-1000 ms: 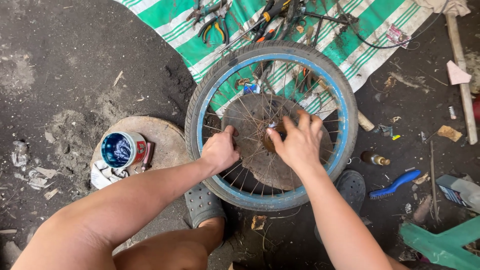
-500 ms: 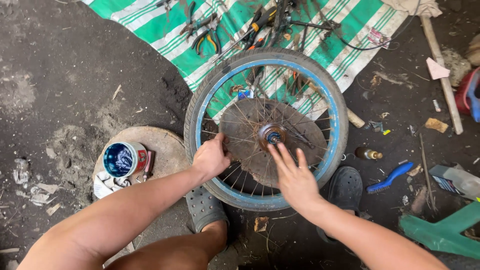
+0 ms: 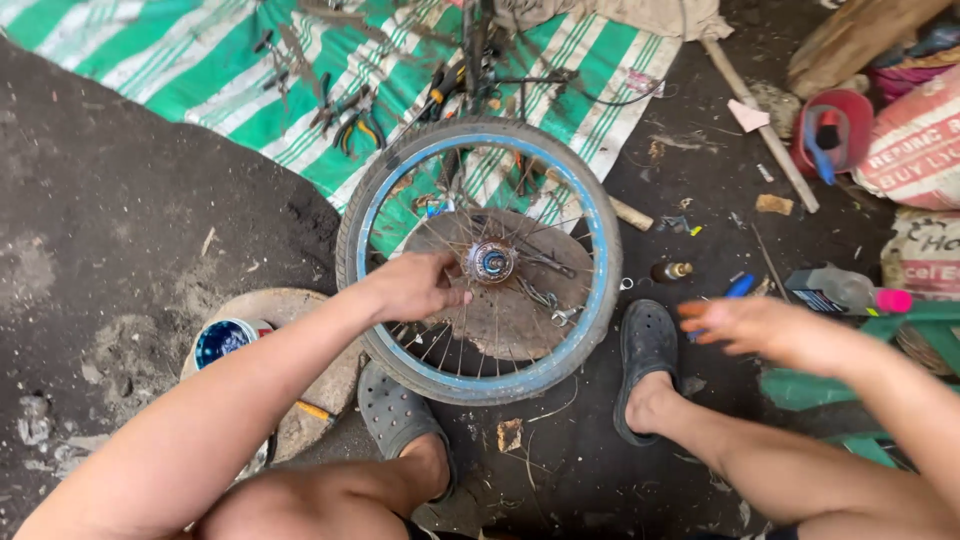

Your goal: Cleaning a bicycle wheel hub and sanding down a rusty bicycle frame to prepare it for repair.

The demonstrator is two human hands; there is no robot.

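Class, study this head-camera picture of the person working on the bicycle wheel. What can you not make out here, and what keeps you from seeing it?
- Right hand: blurred, so whether it holds anything is unclear.
- Blue tin: partly behind the left forearm; contents not visible.
- Left hand fingertips at the wheel hub: exact contact too small to tell.
- Tools on the striped mat: too small to identify; the mat is cut off by the top edge.

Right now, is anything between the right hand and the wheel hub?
The right hand is off to the side, apart from the bicycle wheel. Between it and the hub lie the person's dark clog, the blue rim and the spokes. The left hand rests on the spokes beside the hub.
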